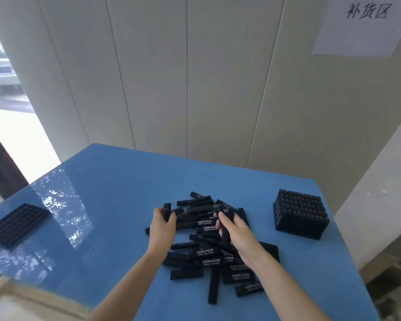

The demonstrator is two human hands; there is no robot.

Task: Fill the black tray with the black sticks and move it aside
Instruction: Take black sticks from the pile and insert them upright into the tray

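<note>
A loose pile of black sticks (204,239) with white lettering lies in the middle of the blue table (116,193). My left hand (161,228) grips one black stick (167,210) held upright at the pile's left edge. My right hand (235,230) reaches into the pile and grips black sticks (225,235) between its fingers. A black tray (300,214) packed with upright sticks stands to the right of the pile. An empty black grid tray (15,224) lies flat at the table's far left.
A white panelled wall rises behind the table, with a paper sign (361,24) at the upper right. The table's left edge borders a bright doorway (7,112). Bare blue surface lies between the empty tray and the pile.
</note>
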